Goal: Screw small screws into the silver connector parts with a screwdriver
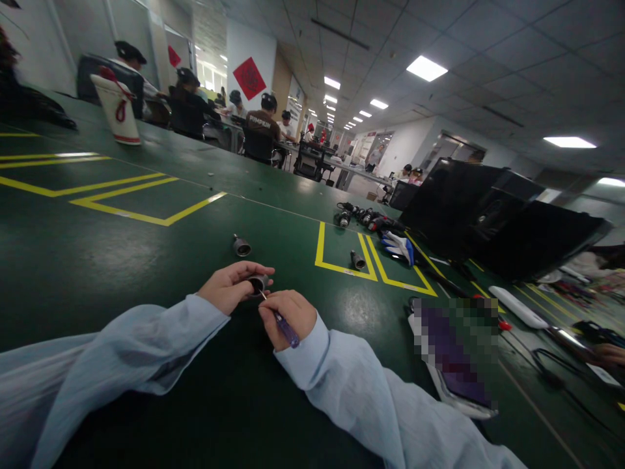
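Note:
My left hand (230, 284) is closed around a grey metal cup-shaped fitting (258, 282), its open end turned toward me. Between the fingers of my right hand (291, 314) is a small screwdriver with a clear purple handle (288, 331). The thin shaft points into the mouth of the fitting; whether the tip touches anything inside is hidden. Just beyond my left hand, a similar metal fitting (241, 245) lies on the green tabletop (195, 260). Another such fitting (358, 260) lies inside a yellow taped outline to the right.
A phone (454, 365) lies at my right, partly pixelated. Farther back are a blue-and-white glove (398, 247), several dark metal parts (346, 216) and black monitors (469, 215). A white paper cup (117, 107) stands at the back left. Several people sit at tables beyond.

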Available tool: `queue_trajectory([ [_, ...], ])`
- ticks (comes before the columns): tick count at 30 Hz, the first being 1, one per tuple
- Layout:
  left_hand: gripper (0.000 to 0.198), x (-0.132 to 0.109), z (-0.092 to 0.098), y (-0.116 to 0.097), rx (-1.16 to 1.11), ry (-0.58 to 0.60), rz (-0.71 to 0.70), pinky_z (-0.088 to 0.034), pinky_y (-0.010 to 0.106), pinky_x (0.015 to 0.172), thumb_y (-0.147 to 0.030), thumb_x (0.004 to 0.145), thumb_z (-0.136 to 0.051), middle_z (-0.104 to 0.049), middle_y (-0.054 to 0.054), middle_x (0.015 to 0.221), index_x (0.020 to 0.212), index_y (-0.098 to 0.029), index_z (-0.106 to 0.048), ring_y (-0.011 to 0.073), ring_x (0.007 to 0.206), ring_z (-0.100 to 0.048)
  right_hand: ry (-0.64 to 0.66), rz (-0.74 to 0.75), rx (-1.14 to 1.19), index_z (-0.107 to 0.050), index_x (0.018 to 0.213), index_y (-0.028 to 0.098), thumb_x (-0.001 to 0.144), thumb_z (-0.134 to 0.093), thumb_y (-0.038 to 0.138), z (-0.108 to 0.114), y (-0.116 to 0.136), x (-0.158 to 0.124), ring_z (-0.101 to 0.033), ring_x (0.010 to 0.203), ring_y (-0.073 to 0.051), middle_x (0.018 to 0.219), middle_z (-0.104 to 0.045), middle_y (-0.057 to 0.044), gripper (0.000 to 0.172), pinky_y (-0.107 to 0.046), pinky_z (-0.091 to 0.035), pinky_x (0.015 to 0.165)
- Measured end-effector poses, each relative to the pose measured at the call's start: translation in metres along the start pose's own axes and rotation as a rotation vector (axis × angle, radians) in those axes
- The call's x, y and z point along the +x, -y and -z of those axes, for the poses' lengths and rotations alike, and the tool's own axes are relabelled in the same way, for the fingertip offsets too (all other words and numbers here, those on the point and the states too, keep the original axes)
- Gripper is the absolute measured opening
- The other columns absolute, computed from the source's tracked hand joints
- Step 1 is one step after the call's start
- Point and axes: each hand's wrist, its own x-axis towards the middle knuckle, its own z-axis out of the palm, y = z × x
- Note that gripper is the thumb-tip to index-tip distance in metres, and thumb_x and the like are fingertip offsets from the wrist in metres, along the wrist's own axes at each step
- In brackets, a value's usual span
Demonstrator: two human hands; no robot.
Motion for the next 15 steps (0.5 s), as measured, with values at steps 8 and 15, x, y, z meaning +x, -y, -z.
queue_trajectory([
  [8, 0.036, 0.0026, 0.0037, 0.0006, 0.042, 0.004, 0.052, -0.051, 0.037, 0.083, -0.015, 0.047, -0.061, -0.07, 0.006, 0.082, 0.083, -0.015, -0.066, 0.0224, 0.078, -0.066, 0.037, -0.043, 0.007, -0.056, 0.073, 0.018, 0.08, -0.045, 0.019, 0.0001, 0.0002, -0.0019, -0.059, 0.069, -0.013, 0.071, -0.065, -0.004, 0.013, -0.024, -0.048, 0.068],
  [15, 0.039, 0.0055, 0.0057, 0.0043, 0.089, 0.007, -0.003, -0.051, 0.037, 0.083, -0.019, 0.047, -0.067, -0.07, 0.007, 0.083, 0.086, -0.015, -0.067, 0.0226, 0.078, -0.066, 0.048, -0.038, 0.019, -0.056, 0.075, 0.018, 0.08, -0.045, 0.018, 0.0011, -0.0002, -0.0005, -0.059, 0.071, -0.014, 0.073, -0.065, -0.005, 0.012, -0.025, -0.048, 0.069],
])
